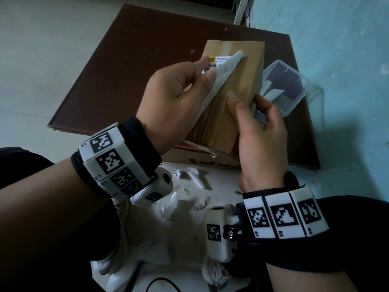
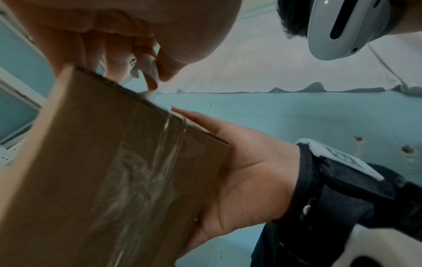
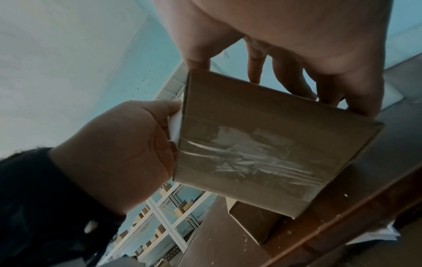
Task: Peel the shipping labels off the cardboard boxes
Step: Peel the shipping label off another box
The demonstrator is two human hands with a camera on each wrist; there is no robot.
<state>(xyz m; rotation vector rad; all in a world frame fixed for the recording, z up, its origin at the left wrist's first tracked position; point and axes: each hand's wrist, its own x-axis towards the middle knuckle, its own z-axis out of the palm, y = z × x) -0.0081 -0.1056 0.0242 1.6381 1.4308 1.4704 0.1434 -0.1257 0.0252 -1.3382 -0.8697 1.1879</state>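
The left hand (image 1: 168, 91) pinches the half-peeled label (image 1: 221, 70), its far part seemingly stuck to the box (image 1: 237, 81) gripped by the right hand (image 1: 259, 131) (another label lies in the tub (image 1: 303, 102)).

The white shipping label (image 1: 219, 66) on the brown cardboard box (image 1: 237, 85) reads "502B M"; the right wristband's white tags (image 1: 282, 216) read R1, R2.

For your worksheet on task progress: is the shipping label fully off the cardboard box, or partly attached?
Partly attached: the left hand pinches the peeled label, whose far end remains on the box.
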